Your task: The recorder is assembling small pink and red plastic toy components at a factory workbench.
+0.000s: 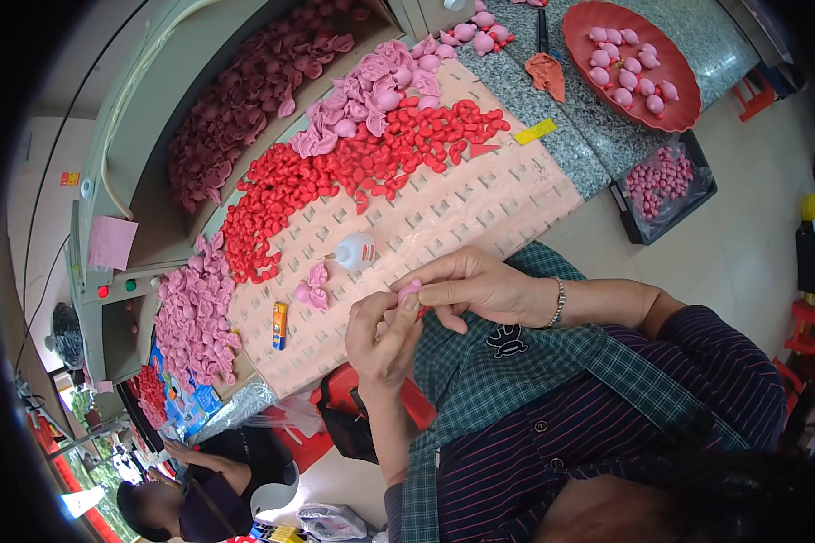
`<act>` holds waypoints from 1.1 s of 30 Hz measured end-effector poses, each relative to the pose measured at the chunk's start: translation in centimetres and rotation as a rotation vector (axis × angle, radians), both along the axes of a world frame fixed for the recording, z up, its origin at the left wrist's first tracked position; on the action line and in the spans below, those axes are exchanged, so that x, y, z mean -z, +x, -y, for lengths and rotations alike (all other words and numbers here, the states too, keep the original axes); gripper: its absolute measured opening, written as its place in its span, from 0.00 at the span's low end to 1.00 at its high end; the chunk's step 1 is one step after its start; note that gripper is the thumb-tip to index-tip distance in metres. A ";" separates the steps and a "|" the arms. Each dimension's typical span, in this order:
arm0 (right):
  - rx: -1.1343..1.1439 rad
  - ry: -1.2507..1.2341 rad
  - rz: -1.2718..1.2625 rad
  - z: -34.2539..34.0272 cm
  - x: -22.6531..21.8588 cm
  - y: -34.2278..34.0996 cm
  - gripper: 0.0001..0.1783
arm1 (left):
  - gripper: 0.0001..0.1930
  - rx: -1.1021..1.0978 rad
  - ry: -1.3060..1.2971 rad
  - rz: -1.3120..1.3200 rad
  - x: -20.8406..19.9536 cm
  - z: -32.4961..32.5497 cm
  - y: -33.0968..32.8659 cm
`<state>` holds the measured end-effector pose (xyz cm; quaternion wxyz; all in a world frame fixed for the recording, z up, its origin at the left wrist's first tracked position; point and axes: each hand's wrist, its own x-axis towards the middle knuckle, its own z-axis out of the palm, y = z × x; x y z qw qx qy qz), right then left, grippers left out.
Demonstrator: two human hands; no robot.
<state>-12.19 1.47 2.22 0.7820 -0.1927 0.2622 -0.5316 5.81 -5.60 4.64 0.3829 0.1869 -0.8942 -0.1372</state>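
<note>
Near the frame's centre, the left hand and right hand pinched a small pink piece, red tip downward, its long axis mostly finger-hidden. A pink mat covered the speckled counter; red stools stood far right.

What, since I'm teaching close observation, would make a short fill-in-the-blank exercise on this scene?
The left hand and right hand hold a small piece coloured mostly ____.
The bracelet circles the wrist of the ____ hand.
The round dish holding pink pieces is coloured ____.
The strip at the edge of the mat is coloured ____.
Missing words: pink; right; red; yellow.
</note>
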 end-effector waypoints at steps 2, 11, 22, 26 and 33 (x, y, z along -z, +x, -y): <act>0.031 -0.023 0.029 0.1 0.2 0.0 0.18 | 0.23 0.004 0.118 -0.062 0.1 -0.3 -0.3; 0.086 -0.131 -0.083 0.2 -0.2 0.1 0.23 | 0.11 -0.151 0.929 -0.553 0.2 -3.4 -0.6; 0.099 -0.339 -0.287 -0.7 0.2 1.1 0.20 | 0.06 -0.199 0.940 -0.886 2.0 -5.8 -2.1; 0.141 -0.370 -0.300 -0.7 0.3 1.4 0.19 | 0.06 -0.196 0.967 -0.952 2.5 -6.0 -2.3; 0.189 -0.379 -0.328 0.1 0.3 1.3 0.19 | 0.14 -0.067 1.096 -0.957 2.0 -6.5 -3.4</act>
